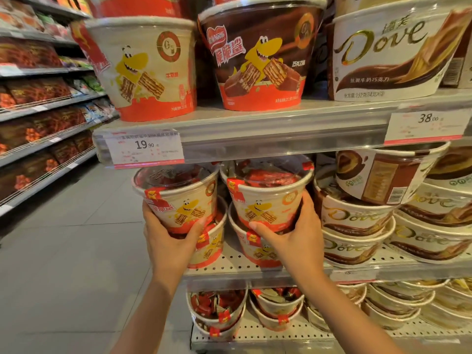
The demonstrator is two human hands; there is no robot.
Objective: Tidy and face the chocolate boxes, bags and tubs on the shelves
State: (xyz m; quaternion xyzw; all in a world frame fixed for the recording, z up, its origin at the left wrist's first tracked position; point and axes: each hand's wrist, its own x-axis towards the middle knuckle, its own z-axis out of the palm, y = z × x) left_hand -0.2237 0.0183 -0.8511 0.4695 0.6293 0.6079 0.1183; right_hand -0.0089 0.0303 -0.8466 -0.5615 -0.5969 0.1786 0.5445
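Under the price-rail edge (pixel 229 146), tight headroom — left grip (pixel 168 238) and right grip (pixel 293 236) each clasp a top tub (pixel 178 200) (pixel 265 200).

Store light was bright, even and warm, apparently from overhead. Soft shadow sat under the shelf lip (pixel 255 139) at mid-frame and between stacked tubs. Glare streaked the clear lids (pixel 268 172) at centre and the plastic price rail. Wide-angle bending was strong: shelf edges bowed and tilted toward the frame's corners. Left-side aisle shelves (pixel 43 106) were soft and smeared; small print on labels was unreadable.
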